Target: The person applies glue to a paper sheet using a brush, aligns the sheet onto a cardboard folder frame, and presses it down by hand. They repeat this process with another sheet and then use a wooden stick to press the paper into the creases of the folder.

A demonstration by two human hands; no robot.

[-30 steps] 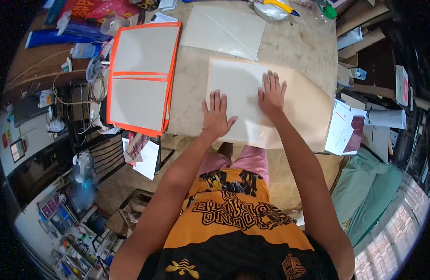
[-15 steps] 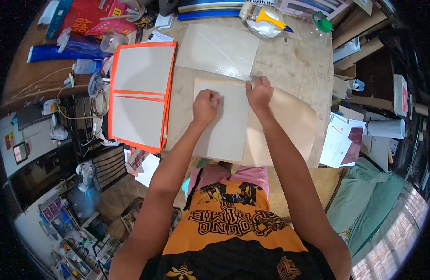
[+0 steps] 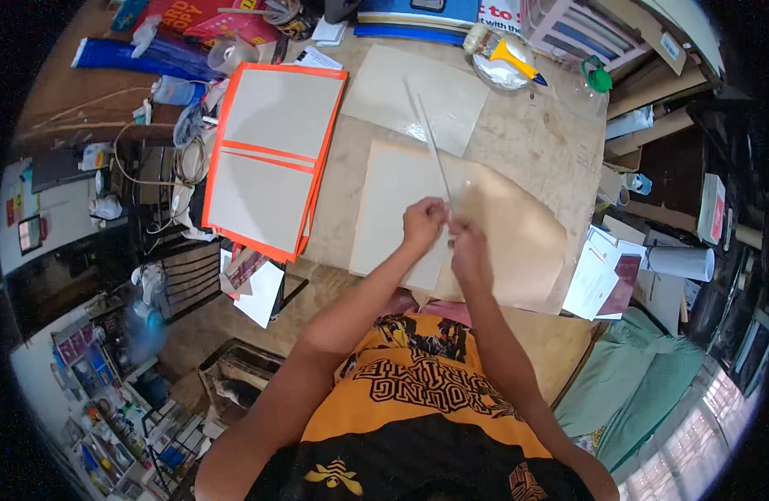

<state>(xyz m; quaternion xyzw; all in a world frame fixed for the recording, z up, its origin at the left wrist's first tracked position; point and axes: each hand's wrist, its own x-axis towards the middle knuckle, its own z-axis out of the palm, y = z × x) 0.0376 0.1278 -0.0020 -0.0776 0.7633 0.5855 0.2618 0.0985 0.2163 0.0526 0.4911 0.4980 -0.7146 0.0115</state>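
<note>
Both hands, the left hand (image 3: 422, 227) and the right hand (image 3: 469, 248), have drawn together toward the body since a second ago, and the thin strip (image 3: 435, 146), flat on the farther sheet then, is now raised. The right fingers seem pinched on its lower end; the left fingers curl just beside, too blurred to tell whether they grip too. Beneath the fingers, the grey board (image 3: 394, 196) lies on tan paper (image 3: 522, 238) spreading rightward; it looks placed, with that paper not yet folded over. Left of them, orange-edged boards (image 3: 268, 187) already carry borders. Beyond them lies a pale sheet (image 3: 380, 88); farther right, a brush (image 3: 518, 61) rests across a round container (image 3: 494, 78) on the counter (image 3: 539, 134).
</note>
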